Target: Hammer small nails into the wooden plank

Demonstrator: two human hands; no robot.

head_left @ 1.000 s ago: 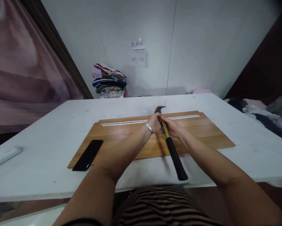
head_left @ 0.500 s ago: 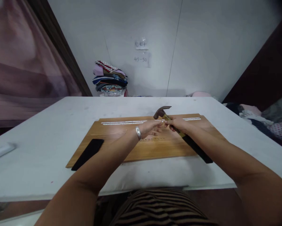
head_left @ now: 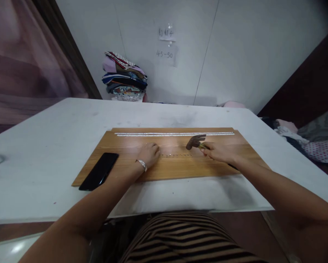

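Observation:
My right hand (head_left: 218,152) is wrapped around the handle of a claw hammer (head_left: 194,142), whose rusty brown head hangs over a wooden board (head_left: 174,171). The hammer's claw points away to the right. On the board, my left hand (head_left: 149,155) rests with its fingers curled down at the left end of a row of several small nails (head_left: 177,155). Whatever its fingertips pinch, if anything, is hidden. The nail row runs to the right, ending below the hammer head.
Two white measuring strips (head_left: 142,134) lie along the board's far edge. A black phone (head_left: 99,171) lies on the board's left side. The board sits on a white-covered table (head_left: 43,146). Folded clothes (head_left: 125,78) are stacked at the back, and handwritten papers (head_left: 166,53) hang on the wall.
My hands have come apart from the middle of the far strips. The left moved left and nearer onto the nail row; the right shifted right, with the hammer now lying flatter.

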